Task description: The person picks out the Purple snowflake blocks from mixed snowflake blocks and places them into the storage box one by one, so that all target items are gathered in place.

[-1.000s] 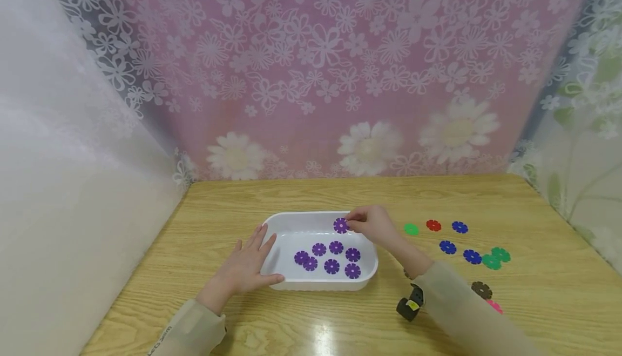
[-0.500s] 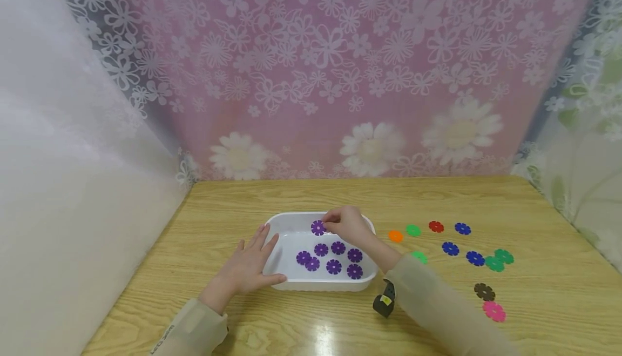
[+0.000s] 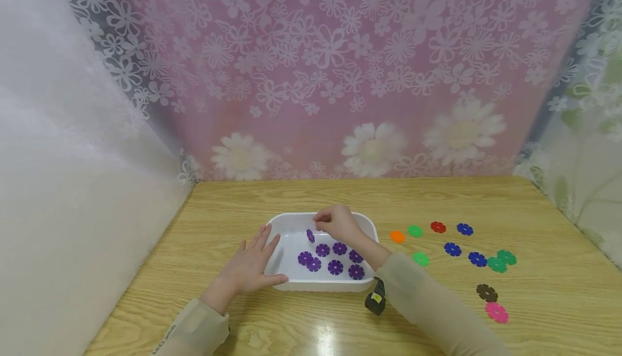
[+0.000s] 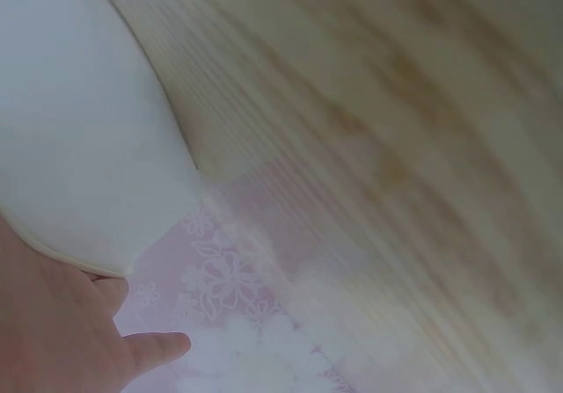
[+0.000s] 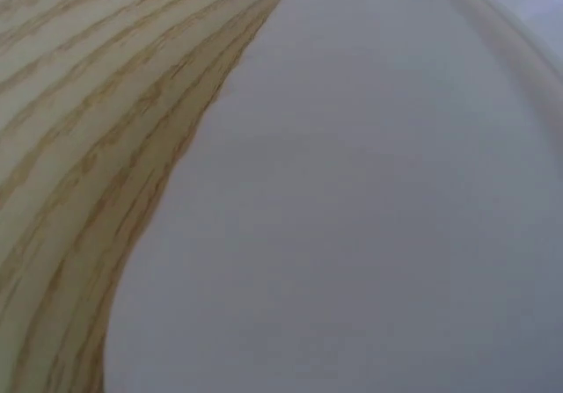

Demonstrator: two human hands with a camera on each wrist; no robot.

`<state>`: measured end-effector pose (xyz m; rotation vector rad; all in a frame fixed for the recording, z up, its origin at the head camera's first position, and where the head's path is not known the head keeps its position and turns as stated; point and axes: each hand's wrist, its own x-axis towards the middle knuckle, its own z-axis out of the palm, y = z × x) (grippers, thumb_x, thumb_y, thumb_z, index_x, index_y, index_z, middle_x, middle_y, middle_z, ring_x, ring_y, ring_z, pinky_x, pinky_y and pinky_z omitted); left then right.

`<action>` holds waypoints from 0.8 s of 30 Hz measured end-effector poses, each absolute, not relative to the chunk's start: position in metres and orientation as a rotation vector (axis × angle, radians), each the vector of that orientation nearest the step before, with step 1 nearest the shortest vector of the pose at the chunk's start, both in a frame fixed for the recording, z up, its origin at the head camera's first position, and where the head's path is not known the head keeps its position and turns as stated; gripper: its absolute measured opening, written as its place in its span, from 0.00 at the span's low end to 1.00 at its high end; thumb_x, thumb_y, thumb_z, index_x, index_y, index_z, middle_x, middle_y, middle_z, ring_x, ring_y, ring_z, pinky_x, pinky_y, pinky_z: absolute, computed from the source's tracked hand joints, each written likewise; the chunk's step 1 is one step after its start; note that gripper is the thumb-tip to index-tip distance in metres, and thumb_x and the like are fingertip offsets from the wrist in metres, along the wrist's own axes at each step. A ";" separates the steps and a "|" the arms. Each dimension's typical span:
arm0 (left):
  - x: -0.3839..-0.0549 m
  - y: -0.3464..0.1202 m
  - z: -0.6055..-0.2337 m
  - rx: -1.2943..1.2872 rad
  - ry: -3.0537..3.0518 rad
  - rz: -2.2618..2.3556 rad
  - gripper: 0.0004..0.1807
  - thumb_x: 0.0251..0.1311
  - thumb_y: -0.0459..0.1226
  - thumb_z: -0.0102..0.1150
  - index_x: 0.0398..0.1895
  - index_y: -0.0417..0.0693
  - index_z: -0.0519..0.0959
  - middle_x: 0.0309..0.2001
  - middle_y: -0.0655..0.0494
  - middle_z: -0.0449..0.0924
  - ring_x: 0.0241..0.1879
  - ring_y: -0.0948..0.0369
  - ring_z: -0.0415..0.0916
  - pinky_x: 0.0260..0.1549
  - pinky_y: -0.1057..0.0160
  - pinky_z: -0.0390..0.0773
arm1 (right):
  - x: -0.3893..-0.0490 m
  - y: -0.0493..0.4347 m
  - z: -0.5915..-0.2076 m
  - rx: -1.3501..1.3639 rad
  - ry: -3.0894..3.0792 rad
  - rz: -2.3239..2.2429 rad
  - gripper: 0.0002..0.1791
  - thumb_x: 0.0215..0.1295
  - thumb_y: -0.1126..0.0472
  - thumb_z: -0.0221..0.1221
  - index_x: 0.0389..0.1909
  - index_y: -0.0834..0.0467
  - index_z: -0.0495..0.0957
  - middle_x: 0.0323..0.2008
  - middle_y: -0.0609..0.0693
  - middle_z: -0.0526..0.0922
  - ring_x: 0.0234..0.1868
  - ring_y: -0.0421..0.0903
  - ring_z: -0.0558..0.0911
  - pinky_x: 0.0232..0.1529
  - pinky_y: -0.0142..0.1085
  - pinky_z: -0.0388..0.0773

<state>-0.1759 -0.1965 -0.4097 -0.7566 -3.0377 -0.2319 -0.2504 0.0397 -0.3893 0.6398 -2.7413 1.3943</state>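
A white tray [image 3: 323,286] with rounded corners stands on the wooden table. Inside it lie several purple notched plastic discs [image 3: 335,267], two of them overlapping. One more purple disc [image 3: 310,235] is tilted nearly on edge above the tray floor, just below my right fingertips and apart from them. My right hand [image 3: 340,224] reaches over the tray's far right side, its fingers loosely bent with nothing seen between them. With fingers spread, my left hand [image 3: 245,269] rests on the tray's left end; the left wrist view shows its fingers [image 4: 158,349] at the rim.
Right of the tray lie loose discs: an orange disc [image 3: 397,236], a red disc [image 3: 438,227], several blue and green ones, a brown disc [image 3: 487,293] and a pink disc [image 3: 497,312]. A black wrist camera [image 3: 376,299] hangs under my right sleeve. Curtains surround the table.
My right hand has moved left over the tray with a purple disc and let it go; the disc has dropped below the fingers. My left hand has stayed on the tray.
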 end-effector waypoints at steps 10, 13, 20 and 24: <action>-0.180 -0.195 -0.413 -0.790 -3.014 -0.223 0.50 0.48 0.67 0.45 0.68 0.44 0.49 0.68 0.43 0.34 0.66 0.51 0.34 0.53 0.37 0.50 | -0.241 0.057 -0.387 0.715 -2.705 1.288 0.08 0.54 0.68 0.59 0.35 0.65 0.80 0.30 0.51 0.81 0.33 0.45 0.79 0.36 0.34 0.76; -0.181 -0.196 -0.413 -0.802 -3.018 -0.214 0.51 0.48 0.67 0.44 0.68 0.44 0.49 0.68 0.43 0.34 0.66 0.51 0.34 0.53 0.38 0.50 | -0.235 0.066 -0.386 0.715 -2.722 1.233 0.09 0.55 0.66 0.59 0.36 0.65 0.80 0.31 0.50 0.81 0.33 0.44 0.79 0.35 0.34 0.76; -0.181 -0.203 -0.415 -0.802 -3.050 -0.343 0.49 0.51 0.62 0.47 0.68 0.43 0.46 0.68 0.45 0.31 0.66 0.53 0.31 0.54 0.38 0.49 | -0.227 0.099 -0.387 0.780 -2.688 1.076 0.11 0.56 0.64 0.58 0.38 0.65 0.79 0.33 0.53 0.81 0.34 0.45 0.79 0.37 0.36 0.76; -0.182 -0.208 -0.416 -0.802 -3.047 -0.446 0.47 0.53 0.60 0.48 0.68 0.43 0.46 0.68 0.46 0.32 0.66 0.53 0.31 0.54 0.38 0.50 | -0.222 0.124 -0.384 0.755 -2.683 0.974 0.12 0.55 0.64 0.58 0.39 0.67 0.78 0.35 0.56 0.81 0.36 0.50 0.80 0.39 0.42 0.75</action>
